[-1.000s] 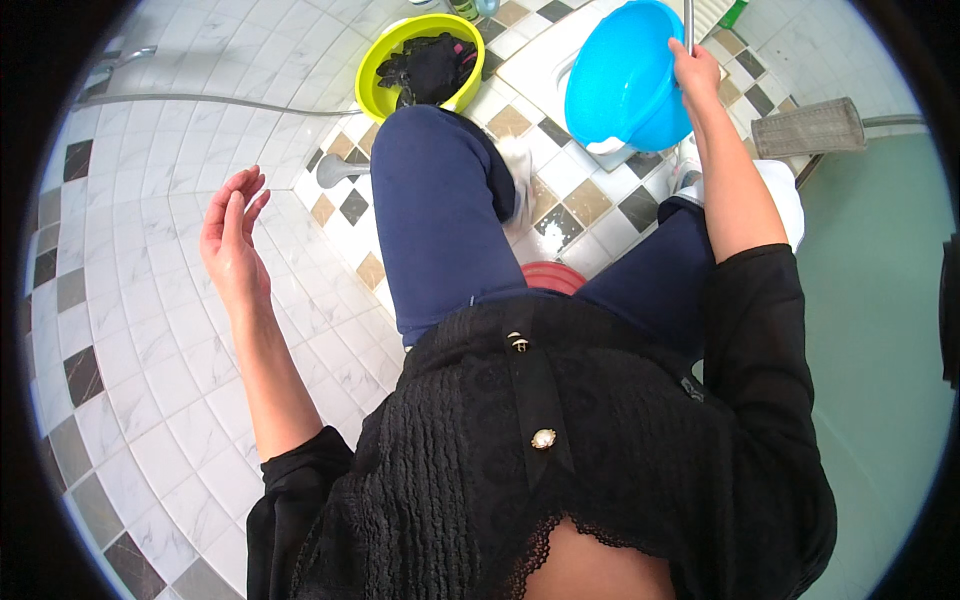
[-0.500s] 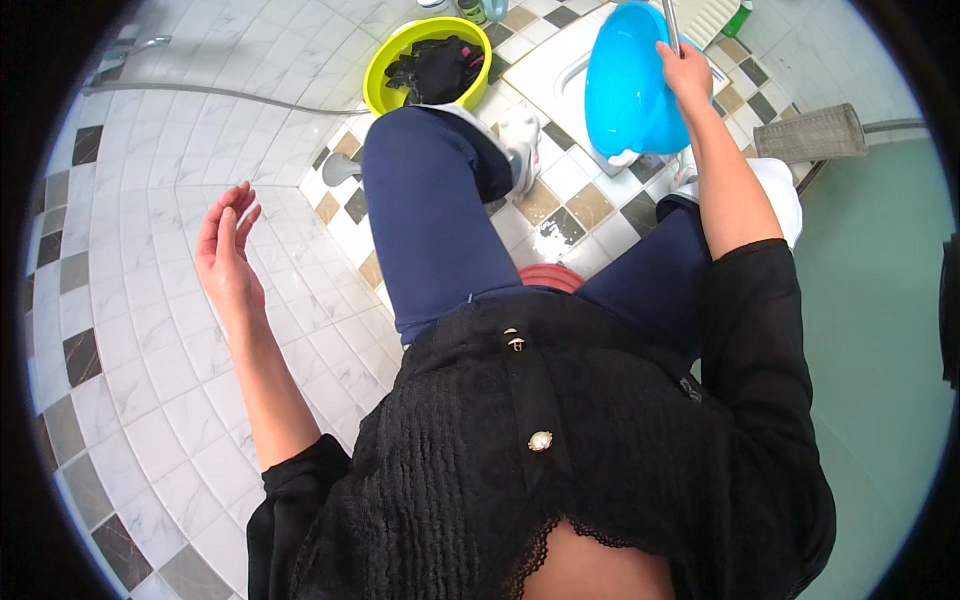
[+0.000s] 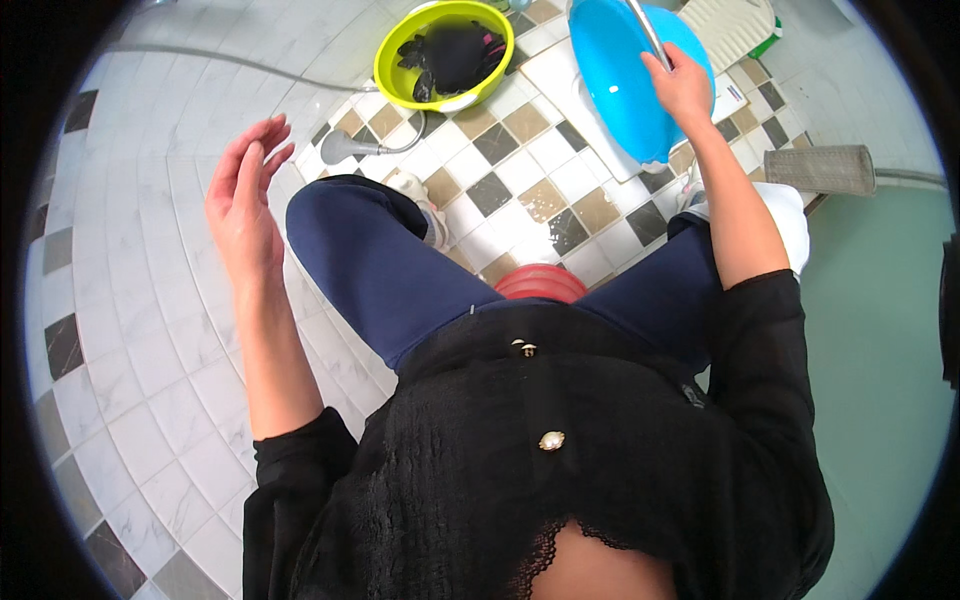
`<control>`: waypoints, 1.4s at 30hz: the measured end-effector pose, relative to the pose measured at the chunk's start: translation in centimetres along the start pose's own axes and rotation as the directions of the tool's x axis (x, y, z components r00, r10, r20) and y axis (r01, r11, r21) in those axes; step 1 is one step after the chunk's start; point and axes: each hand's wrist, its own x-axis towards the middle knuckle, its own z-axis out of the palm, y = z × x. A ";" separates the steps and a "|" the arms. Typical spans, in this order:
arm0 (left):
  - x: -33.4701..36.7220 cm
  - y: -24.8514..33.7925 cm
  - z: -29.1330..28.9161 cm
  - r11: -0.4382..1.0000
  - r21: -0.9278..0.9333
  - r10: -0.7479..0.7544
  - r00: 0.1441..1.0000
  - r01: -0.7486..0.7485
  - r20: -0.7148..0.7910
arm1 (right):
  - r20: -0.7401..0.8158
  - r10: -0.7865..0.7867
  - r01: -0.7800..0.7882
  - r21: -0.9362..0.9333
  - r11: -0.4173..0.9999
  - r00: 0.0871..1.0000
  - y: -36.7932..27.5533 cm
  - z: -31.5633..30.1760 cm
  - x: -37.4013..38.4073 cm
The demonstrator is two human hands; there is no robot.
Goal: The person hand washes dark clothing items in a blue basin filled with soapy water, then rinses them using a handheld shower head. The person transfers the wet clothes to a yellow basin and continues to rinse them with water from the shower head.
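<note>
Presently I see the right hand (image 3: 683, 88) at one o'clock, its grip wrapped around a metal rod (image 3: 649, 32) by the tilted blue basin (image 3: 608, 70); whether it also holds that basin, I can't tell. I judge this as steadying, which calls for firm support next. The left hand (image 3: 248, 190), at ten, is loosely curled, empty. A lime basin (image 3: 394, 88) of dark clothes (image 3: 455, 60) sits at twelve; the shower head (image 3: 340, 148) near eleven could obstruct.

The checkered floor (image 3: 520, 172) is wet, I notice; a yellow basin (image 3: 402, 84) and a shower head (image 3: 345, 148) lie along its left edge, a red stool (image 3: 540, 283) farther in.
</note>
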 end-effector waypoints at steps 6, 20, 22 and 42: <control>1.1 -3.5 0.5 0.996 -0.086 -0.034 0.999 0.037 0.035 | -0.006 0.019 -0.020 -0.242 0.970 1.000 1.2 0.9 -0.1; 1.8 -9.5 2.2 0.959 -0.230 -0.133 0.978 0.168 0.161 | 0.192 0.408 -0.427 0.650 0.628 0.892 2.9 1.4 0.9; 1.9 -12.1 2.8 0.975 -0.127 -0.164 0.978 0.180 0.128 | 0.276 0.448 -0.483 0.747 0.457 0.850 2.8 2.0 0.9; 1.6 -24.3 15.2 0.283 -0.402 -0.735 0.466 0.871 0.493 | 0.620 0.287 -0.679 0.703 0.209 0.730 -4.4 2.2 1.7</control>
